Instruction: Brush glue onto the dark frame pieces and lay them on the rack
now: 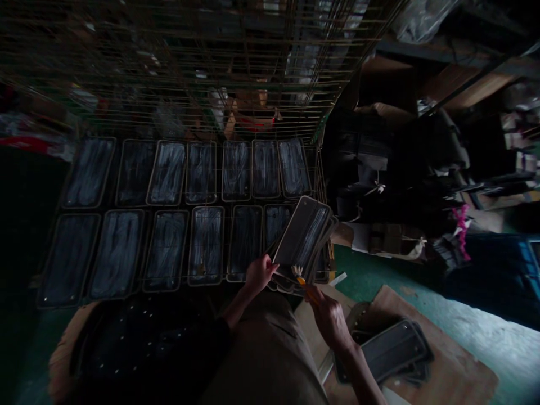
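Observation:
My left hand [259, 271] pinches the near left corner of a dark rectangular panel [301, 230], which lies tilted on top of several similar panels. Whitish streaks run along the right part of its face. In my right hand [329, 315] is a brush [300, 277] with an orange handle and pale bristles. The bristles are at the panel's near end; whether they touch it I cannot tell. Two rows of similar dark panels [206, 244], smeared with white streaks, lie on a wire rack beyond my hands.
A wire mesh cage [261, 62] rises behind the rows. At lower right, more dark panels [392, 351] are piled on cardboard [459, 360]. A dark, studded round item [139, 343] sits at lower left. Boxes and dark bundles [363, 146] crowd the right, beside a blue container [498, 275].

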A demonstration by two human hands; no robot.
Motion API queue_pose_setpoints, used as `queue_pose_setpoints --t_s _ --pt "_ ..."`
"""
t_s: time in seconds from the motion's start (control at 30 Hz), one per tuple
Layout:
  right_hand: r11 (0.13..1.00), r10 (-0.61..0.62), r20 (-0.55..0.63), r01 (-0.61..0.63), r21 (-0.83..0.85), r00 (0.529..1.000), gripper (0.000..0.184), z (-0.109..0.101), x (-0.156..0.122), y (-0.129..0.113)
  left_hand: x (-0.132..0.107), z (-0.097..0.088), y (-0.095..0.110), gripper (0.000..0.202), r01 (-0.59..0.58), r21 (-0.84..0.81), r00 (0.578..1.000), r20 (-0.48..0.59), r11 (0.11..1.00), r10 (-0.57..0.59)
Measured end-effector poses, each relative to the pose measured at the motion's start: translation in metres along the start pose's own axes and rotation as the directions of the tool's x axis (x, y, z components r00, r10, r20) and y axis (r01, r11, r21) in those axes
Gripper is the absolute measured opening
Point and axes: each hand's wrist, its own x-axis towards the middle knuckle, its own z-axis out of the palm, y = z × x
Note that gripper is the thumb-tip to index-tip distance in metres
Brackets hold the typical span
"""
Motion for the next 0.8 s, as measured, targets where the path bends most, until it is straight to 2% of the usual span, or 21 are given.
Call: queue_pose_setpoints --t_s 0.1,0.17,0.23,0.33,0.43,0.5,0.6,0.67,0.73,0.8 --pt "0.981 0.057 0.058 -0.066 0.180 0.997 0.026 -0.008 0.008 0.007 0.001 0.001 -0.002 0.022 -0.030 -0.042 1.000 -0.002 0.999 0.030" --pt "0.971 0.079 0.049 -0.088 0.221 0.996 0.026 -0.020 0.025 0.021 0.002 0.001 -0.002 0.020 -0.054 -0.066 0.999 0.000 0.996 0.054" --pt "0.975 0.082 -0.033 -0.073 0.210 0.996 0.027 -0.034 0.049 0.036 0.003 0.001 -0.001 0.019 -0.082 -0.094 0.996 0.007 0.992 0.084" --pt "0.989 0.050 -0.222 -0.017 0.148 0.974 0.029 -0.056 0.087 0.050 0.003 -0.002 0.002 0.020 -0.121 -0.124 0.992 0.018 0.985 0.124" --pt "0.999 -0.021 -0.366 0.036 0.035 0.930 0.031 -0.072 0.122 0.047 0.002 -0.004 0.003 0.021 -0.141 -0.133 0.989 0.023 0.981 0.146" --pt "0.997 -0.071 -0.423 0.051 -0.059 0.904 0.032 -0.077 0.142 0.042 0.002 -0.004 0.003 0.021 -0.139 -0.135 0.989 0.030 0.981 0.144" --pt "0.978 -0.120 -0.409 0.037 -0.206 0.904 0.031 -0.074 0.162 0.039 0.002 -0.004 0.002 0.022 -0.126 -0.142 0.990 0.040 0.982 0.132" --pt "0.965 -0.139 -0.349 0.047 -0.259 0.927 0.030 -0.064 0.160 0.039 0.002 -0.003 0.001 0.022 -0.119 -0.155 0.991 0.044 0.981 0.127" --pt "0.958 -0.159 -0.256 0.087 -0.273 0.954 0.030 -0.048 0.144 0.039 0.002 -0.002 0.000 0.022 -0.116 -0.174 0.991 0.042 0.978 0.125" --pt "0.956 -0.177 -0.148 0.134 -0.263 0.973 0.033 -0.029 0.115 0.035 0.002 -0.002 -0.001 0.022 -0.109 -0.197 0.992 0.041 0.974 0.119"
